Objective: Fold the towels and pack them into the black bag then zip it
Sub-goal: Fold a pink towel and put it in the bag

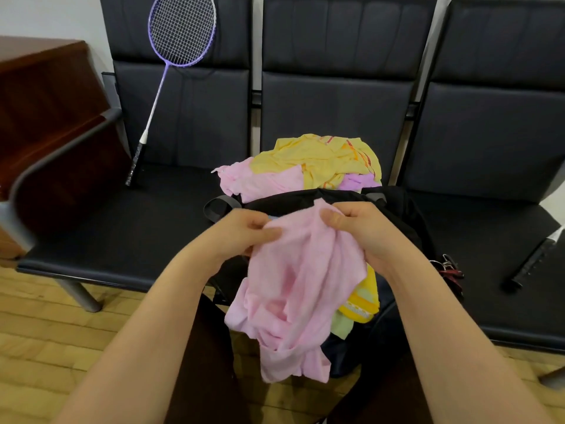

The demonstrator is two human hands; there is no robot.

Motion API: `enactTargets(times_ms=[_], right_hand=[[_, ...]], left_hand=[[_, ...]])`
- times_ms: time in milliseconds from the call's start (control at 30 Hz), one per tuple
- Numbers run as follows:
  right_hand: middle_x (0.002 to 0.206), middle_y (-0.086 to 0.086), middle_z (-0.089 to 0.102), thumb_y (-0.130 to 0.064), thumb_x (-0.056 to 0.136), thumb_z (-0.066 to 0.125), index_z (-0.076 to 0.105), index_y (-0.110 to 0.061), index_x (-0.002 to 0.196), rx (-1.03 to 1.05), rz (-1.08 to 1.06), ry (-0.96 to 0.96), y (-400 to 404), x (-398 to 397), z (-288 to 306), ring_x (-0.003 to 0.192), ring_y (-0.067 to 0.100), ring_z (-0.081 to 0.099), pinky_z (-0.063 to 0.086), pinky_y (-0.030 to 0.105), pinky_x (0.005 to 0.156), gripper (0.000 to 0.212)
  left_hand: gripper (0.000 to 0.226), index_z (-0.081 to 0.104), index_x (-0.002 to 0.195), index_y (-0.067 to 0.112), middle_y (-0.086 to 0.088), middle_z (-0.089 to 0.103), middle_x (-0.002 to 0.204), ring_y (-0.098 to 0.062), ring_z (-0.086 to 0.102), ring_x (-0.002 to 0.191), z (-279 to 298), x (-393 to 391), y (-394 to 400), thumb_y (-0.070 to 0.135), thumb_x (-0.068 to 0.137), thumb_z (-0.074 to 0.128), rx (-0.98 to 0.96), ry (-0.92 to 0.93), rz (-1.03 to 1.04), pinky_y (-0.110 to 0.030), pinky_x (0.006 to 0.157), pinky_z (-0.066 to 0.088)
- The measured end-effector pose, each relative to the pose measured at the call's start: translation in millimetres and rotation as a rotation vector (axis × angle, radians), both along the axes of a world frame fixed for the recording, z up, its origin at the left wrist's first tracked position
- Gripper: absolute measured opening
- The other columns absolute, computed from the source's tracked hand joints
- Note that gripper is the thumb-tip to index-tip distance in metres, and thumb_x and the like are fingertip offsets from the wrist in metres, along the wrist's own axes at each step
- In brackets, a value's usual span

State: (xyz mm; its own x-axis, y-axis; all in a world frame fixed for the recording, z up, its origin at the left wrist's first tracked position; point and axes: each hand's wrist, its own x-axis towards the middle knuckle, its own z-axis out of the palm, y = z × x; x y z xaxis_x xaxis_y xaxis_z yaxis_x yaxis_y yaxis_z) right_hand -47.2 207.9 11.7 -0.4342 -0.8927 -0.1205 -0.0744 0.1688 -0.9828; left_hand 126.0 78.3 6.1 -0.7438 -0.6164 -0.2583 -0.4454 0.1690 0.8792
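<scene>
Both hands hold a pink towel [293,289] up over the black bag [394,215], which sits on the middle seat of a dark bench [91,228]. The left hand [241,234] pinches the towel's upper edge between thumb and curled fingers, and the right hand [357,231] grips the same edge just beside it, thumb on top and fingers curled behind the cloth. The towel hangs crumpled and unfolded in front of the bag, down past the seat edge. A yellow cloth [363,301] shows at the bag's mouth behind it. Further back on the seat, touching the bag, lies a loose pile of towels [305,166], yellow over pink. A purple badminton racket [180,35] leans upright against the left seat's backrest.
</scene>
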Motion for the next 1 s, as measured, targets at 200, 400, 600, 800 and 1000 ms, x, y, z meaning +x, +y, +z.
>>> enactTargets(times_ms=[200, 400, 600, 800, 1000], right_hand=[[0.080, 0.011, 0.044, -0.012, 0.090, 0.066, 0.057, 0.020, 0.083, 0.022, 0.029, 0.230, -9.9, 1.4, 0.7, 0.075, 0.019, 0.037, 0.030, 0.028, 0.071, 0.034], [0.126, -0.008, 0.056, -0.009, 0.086, 0.070, 0.075, 0.002, 0.095, -0.001, 0.105, 0.178, -11.6, 3.1, -0.8, 0.117, 0.007, 0.051, 0.040, 0.029, 0.099, 0.016], [0.083, 0.032, 0.058, -0.015, 0.089, 0.068, 0.068, 0.007, 0.088, -0.019, -0.041, 0.161, -9.9, -0.8, -5.1, 0.075, 0.022, 0.051, 0.042, 0.034, 0.071, 0.022], [0.066, 0.015, 0.045, -0.017, 0.087, 0.070, 0.055, -0.004, 0.053, 0.100, -0.083, 0.436, -16.4, -2.7, -2.8, 0.065, 0.019, 0.045, 0.037, 0.034, 0.062, 0.039], [0.055, 0.003, 0.045, -0.012, 0.093, 0.062, 0.055, -0.008, 0.065, 0.127, -0.178, 0.126, -21.6, 4.6, -2.0, 0.046, 0.014, 0.045, 0.041, 0.021, 0.040, 0.029]], left_hand=[[0.030, 0.062, 0.082, -0.009, -0.011, 0.052, 0.079, -0.018, 0.046, 0.075, 9.8, -28.1, 7.0, 0.019, 0.093, 0.059, -0.039, 0.172, 0.199, -0.029, 0.068, 0.039], [0.033, 0.056, 0.066, 0.018, 0.005, 0.050, 0.063, -0.001, 0.044, 0.055, 18.1, -49.8, 17.7, 0.012, 0.098, 0.049, -0.043, 0.152, 0.055, -0.008, 0.044, 0.032], [0.019, 0.064, 0.091, 0.007, -0.012, 0.061, 0.090, -0.022, 0.057, 0.081, 14.5, -36.2, 15.4, 0.026, 0.093, 0.060, -0.076, -0.012, -0.075, -0.037, 0.073, 0.049], [0.025, 0.068, 0.094, -0.004, -0.012, 0.056, 0.083, -0.020, 0.052, 0.077, 5.1, -35.2, 11.9, 0.021, 0.091, 0.061, -0.042, 0.071, 0.143, -0.031, 0.067, 0.044], [0.037, 0.046, 0.061, -0.003, -0.008, 0.026, 0.063, -0.011, 0.022, 0.055, -5.8, -46.3, 22.0, 0.016, 0.090, 0.060, -0.223, 0.149, 0.134, -0.026, 0.053, 0.020]])
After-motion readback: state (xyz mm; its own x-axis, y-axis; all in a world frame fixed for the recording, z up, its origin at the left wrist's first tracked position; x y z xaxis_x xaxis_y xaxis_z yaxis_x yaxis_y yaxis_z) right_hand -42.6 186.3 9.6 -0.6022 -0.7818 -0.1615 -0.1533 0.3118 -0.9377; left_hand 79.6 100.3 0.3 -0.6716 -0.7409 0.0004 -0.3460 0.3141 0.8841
